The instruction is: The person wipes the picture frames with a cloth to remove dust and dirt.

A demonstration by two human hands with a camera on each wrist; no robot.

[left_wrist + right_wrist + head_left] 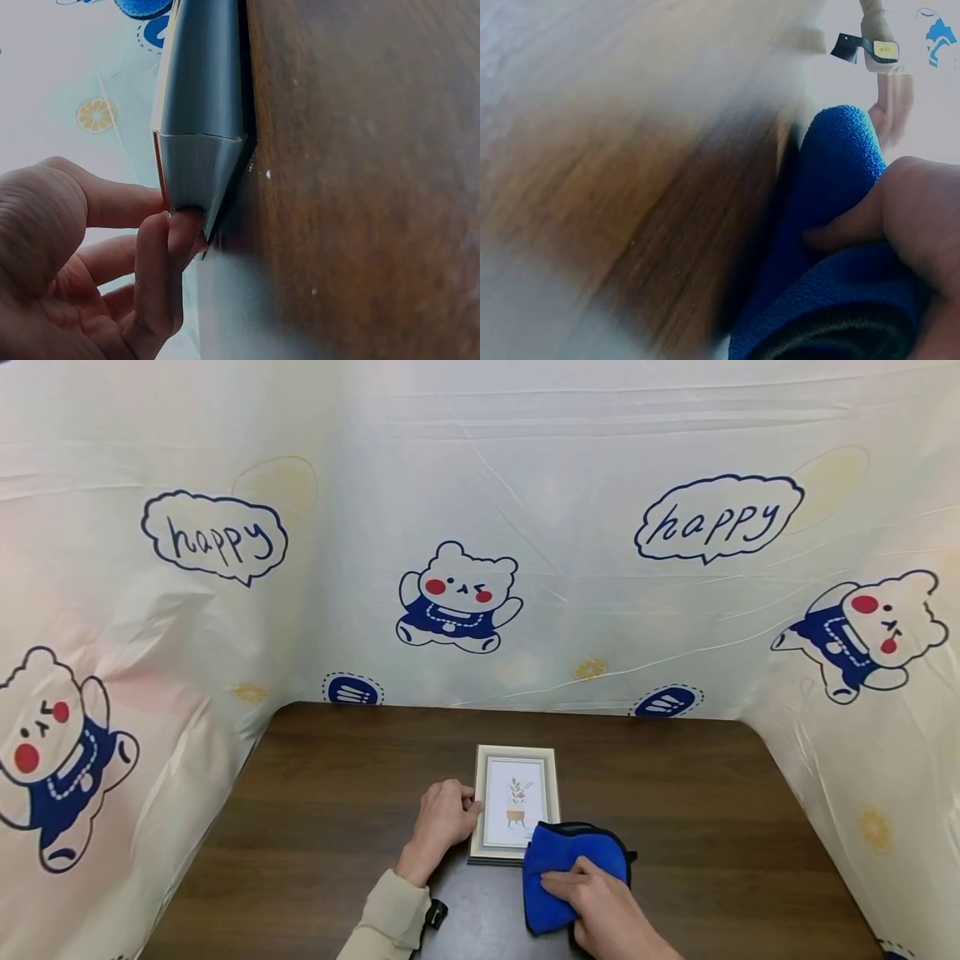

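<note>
A cream picture frame (480,777) with a potted-plant print lies face up on the dark wooden table (337,793). My left hand (444,814) pinches its left edge; in the left wrist view the thumb and fingers (154,247) meet at the frame's side (202,82). A folded blue cloth (551,893) with black trim covers the frame's lower right corner. From the right, my right hand (600,902) grips the cloth, its thumb and fingers pressing into the fabric. Close up, the right wrist view shows the right hand (922,217) bunching the blue cloth (840,157).
A pale curtain (570,485) printed with bears and "happy" bubbles hangs behind the table and along both sides. A black band (436,913) is on the left wrist, below a beige sleeve (390,914).
</note>
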